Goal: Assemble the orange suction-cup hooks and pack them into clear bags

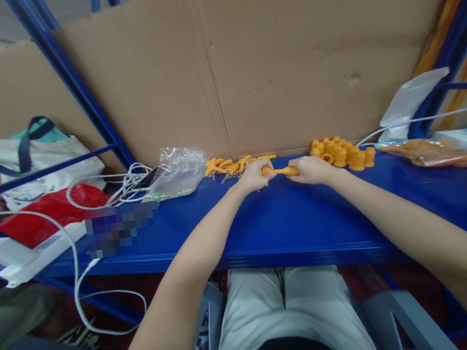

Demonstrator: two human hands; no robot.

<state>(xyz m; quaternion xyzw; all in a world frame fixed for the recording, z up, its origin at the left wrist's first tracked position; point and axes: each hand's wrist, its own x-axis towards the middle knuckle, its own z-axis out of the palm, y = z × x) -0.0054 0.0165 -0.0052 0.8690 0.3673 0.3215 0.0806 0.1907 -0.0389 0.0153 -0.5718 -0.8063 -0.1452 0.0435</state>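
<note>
Left hand [255, 176] and right hand [312, 169] clamped on an orange piece [284, 171] left of the tubes [348, 154] (two-handed step imo, next needs steadiness).

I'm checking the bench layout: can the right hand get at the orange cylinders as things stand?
Probably yes: the right hand is close beside the orange cylinders, with nothing seen blocking the way. It would likely need to let go of the orange piece first.

Arms [202, 241] reach forward, hands [255, 176] curled close together.
</note>
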